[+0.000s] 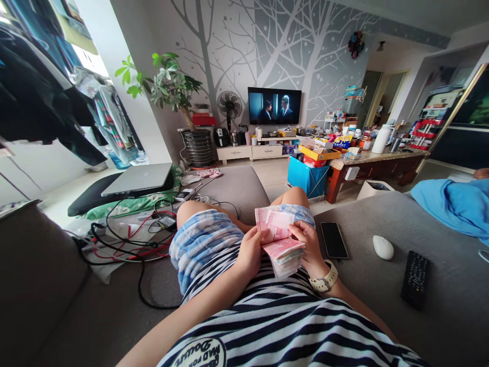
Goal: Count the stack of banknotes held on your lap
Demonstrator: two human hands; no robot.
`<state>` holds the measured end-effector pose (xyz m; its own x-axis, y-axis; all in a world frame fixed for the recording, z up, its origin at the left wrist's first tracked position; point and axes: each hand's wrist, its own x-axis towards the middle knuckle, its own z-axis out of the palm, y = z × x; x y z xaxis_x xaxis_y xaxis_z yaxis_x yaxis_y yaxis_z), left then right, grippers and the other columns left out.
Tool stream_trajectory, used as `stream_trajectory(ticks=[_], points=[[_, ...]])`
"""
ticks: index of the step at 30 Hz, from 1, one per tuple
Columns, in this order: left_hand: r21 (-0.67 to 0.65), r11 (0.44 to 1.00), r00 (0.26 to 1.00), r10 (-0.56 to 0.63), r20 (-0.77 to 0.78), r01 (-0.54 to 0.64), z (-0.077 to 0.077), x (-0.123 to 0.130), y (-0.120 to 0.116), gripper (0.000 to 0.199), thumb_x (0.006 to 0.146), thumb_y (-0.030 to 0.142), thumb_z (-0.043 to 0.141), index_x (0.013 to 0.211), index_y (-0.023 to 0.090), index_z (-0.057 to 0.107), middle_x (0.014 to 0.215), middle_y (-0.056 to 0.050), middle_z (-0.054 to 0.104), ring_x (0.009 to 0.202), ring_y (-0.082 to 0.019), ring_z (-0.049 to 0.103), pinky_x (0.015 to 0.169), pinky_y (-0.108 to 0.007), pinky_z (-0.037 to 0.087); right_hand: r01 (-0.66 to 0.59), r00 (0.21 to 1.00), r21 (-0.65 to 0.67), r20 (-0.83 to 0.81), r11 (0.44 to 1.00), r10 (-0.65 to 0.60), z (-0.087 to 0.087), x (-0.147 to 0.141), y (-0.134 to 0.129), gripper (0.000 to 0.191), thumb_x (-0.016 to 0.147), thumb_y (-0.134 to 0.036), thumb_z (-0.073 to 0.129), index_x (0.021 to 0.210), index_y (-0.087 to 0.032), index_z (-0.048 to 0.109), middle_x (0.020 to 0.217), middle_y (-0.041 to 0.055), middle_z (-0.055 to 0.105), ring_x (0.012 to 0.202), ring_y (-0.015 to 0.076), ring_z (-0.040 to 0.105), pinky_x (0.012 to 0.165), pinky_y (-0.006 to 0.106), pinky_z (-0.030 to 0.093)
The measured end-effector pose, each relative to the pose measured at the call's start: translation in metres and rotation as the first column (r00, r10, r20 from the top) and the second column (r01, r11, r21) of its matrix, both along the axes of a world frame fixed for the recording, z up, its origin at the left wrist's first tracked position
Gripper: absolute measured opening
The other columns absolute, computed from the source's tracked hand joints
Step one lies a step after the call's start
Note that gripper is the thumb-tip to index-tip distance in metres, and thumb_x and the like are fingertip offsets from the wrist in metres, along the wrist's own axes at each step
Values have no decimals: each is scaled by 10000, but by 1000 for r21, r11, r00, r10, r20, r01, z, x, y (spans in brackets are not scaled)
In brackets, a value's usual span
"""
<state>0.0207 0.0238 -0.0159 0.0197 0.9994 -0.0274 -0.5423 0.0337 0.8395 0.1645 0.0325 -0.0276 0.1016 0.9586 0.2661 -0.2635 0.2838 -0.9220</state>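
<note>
A folded stack of banknotes, pink on top with paler edges below, sits between my hands above my lap. My left hand is closed on its left side, thumb on top. More pink notes stand up from the stack, away from me. My right hand, with a cream watch on its wrist, pinches the right edge of these upright notes. Fingers beneath the stack are partly hidden.
On the sofa to my right lie a phone, a white mouse and a black remote. Tangled cables and a laptop are on the left. A cluttered table and a blue bin stand ahead.
</note>
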Motion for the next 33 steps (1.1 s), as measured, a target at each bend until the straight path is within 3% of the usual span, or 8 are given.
stream_trajectory(ticks=[7,15,21,33], points=[[-42,994,994,101,45,-99,-3,0,2,167,629,308,692,666,160,624,629,13,619,556,-128,525,516,-239,419,5,1000,9,1,1000,-5,1,0,-1,263,728,-386,688,597,-211,542,548,-37,471,507,122,385,508,283,305],[-58,994,993,99,70,-95,-8,0,5,164,649,311,669,697,158,635,602,17,589,518,-121,489,458,-226,375,9,1000,19,14,1000,-9,0,1,-1,244,727,-385,685,591,-229,555,563,-26,467,510,130,379,513,296,307],[-46,992,992,117,52,-114,-6,0,3,175,642,312,661,708,150,657,673,-4,649,599,-142,545,564,-252,448,2,1000,34,21,999,-3,0,1,-2,229,732,-377,685,595,-236,568,558,-23,459,515,136,369,528,305,307],[-14,994,993,109,44,-108,-8,0,5,192,664,333,670,707,146,681,710,-11,670,639,-150,551,622,-261,452,-26,999,29,-26,999,26,0,0,-3,226,725,-362,691,613,-218,558,542,-38,425,506,121,345,512,288,266]])
